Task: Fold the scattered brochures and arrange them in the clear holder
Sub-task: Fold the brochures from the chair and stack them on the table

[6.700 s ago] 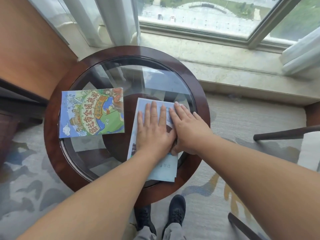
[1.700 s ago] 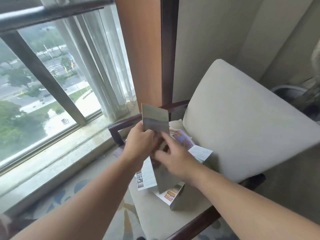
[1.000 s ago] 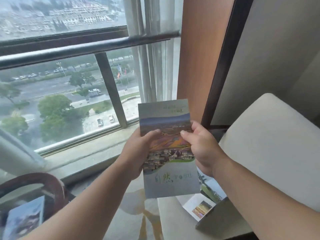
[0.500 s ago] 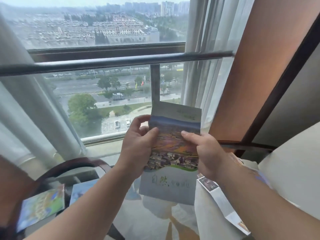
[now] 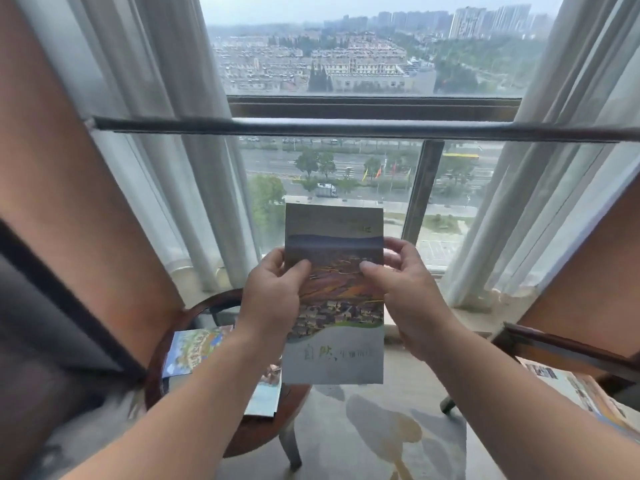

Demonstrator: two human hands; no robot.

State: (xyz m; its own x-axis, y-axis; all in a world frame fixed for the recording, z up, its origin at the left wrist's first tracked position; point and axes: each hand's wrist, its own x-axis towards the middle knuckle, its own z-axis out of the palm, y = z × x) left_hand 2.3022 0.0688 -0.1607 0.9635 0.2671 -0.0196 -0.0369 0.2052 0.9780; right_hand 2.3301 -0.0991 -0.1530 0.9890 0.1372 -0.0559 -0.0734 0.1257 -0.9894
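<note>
- Brochure (image 5: 334,306), folded to a tall narrow panel, stands upright in mid-air in front of the window (image 5: 367,57). Its cover faces the camera, with a landscape photo above a pale band of printed characters.
- Left hand (image 5: 273,301) grips the brochure's left edge, thumb pressed on the cover and fingers behind the paper.
- Right hand (image 5: 407,299) pinches the right edge the same way, thumb on the front and fingers curled behind.
- Both hands sit level with each other, apart by about the width of the cover.
- Round desk (image 5: 263,433), dark wood rim around a glass top, stands low and to the left, partly hidden by the left forearm.
- Cartoon map brochure (image 5: 194,351) lies flat on the desk's left side.
- Pale blue brochure (image 5: 265,398) lies nearer on the desk, mostly covered by the forearm, its lower end reaching the rim.
- Chair (image 5: 561,346) shows a dark wooden armrest at the right edge, and printed sheets (image 5: 568,384) lie on its seat.
- Sheer curtains (image 5: 166,168) hang on both sides of the glass, and a dark rail (image 5: 346,128) runs across it.
</note>
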